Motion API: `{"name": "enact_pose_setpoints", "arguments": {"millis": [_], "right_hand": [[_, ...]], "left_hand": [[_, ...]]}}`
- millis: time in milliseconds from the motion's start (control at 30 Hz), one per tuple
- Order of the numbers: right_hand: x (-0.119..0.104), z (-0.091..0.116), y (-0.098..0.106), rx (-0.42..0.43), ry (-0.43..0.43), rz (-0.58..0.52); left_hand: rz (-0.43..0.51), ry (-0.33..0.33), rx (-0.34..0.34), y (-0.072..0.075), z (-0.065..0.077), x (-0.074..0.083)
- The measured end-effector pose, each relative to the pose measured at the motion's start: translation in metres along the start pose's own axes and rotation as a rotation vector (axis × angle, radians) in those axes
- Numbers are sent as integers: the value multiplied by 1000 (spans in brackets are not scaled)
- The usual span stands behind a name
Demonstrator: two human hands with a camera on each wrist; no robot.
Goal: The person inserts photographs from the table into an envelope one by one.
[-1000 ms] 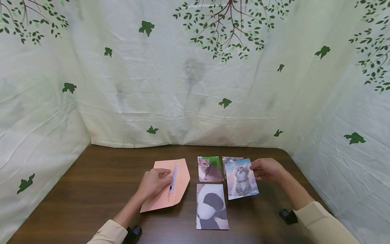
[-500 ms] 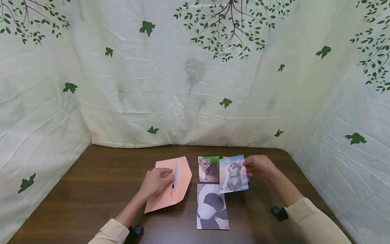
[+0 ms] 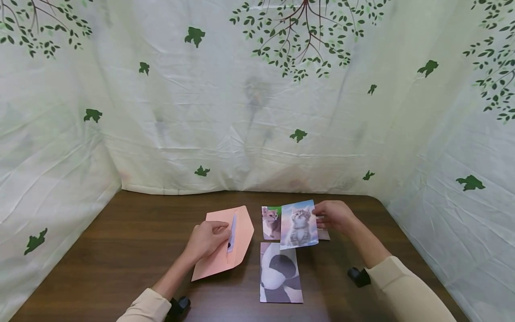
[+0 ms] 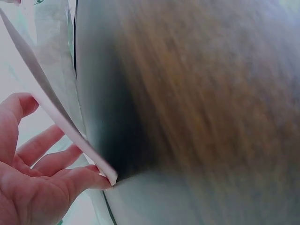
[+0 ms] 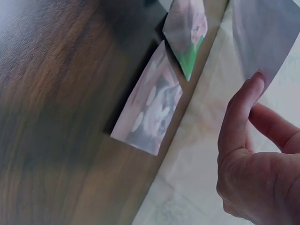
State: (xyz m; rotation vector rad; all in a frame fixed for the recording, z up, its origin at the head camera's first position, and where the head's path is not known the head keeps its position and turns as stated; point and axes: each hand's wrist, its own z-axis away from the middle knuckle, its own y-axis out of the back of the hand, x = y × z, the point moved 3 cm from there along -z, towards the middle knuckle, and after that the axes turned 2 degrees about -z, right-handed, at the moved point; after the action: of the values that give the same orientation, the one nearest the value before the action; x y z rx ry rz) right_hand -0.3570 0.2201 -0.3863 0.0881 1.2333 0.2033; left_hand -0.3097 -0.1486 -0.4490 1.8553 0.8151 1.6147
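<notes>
My left hand [image 3: 206, 241] grips a peach-coloured envelope [image 3: 242, 235] tilted above the table. A pale, bluish paper strip [image 3: 232, 232] shows in the envelope's slit. In the left wrist view the envelope [image 4: 56, 110] appears edge-on against the fingers. My right hand [image 3: 337, 217] pinches the right edge of a kitten photo card [image 3: 299, 226], raised over two other cards. Partly behind it lies a cat card with a green background [image 3: 270, 226]. Another card [image 3: 324, 235] is mostly covered in the head view, but the right wrist view shows this cat card [image 5: 152, 105] whole.
A larger grey-and-white card [image 3: 278, 277], perhaps a panda picture, lies nearer on the brown wooden table [image 3: 132, 241]. White cloth with leaf prints [image 3: 241, 112] surrounds the table's back and sides. Both wrists carry small black devices [image 3: 359, 277].
My right hand has carried the kitten card leftward and slightly away, so it now covers part of the green-background cat card. The left hand and envelope have shifted slightly right.
</notes>
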Motion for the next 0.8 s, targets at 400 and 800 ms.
{"name": "enact_pose_setpoints", "arguments": {"millis": [400, 800], "right_hand": [[-15, -7, -21, -12, 29, -24], [-24, -11, -47, -24, 55, -75]], "left_hand": [[9, 13, -2, 1, -1, 1], [16, -8, -1, 1, 0, 0]]}}
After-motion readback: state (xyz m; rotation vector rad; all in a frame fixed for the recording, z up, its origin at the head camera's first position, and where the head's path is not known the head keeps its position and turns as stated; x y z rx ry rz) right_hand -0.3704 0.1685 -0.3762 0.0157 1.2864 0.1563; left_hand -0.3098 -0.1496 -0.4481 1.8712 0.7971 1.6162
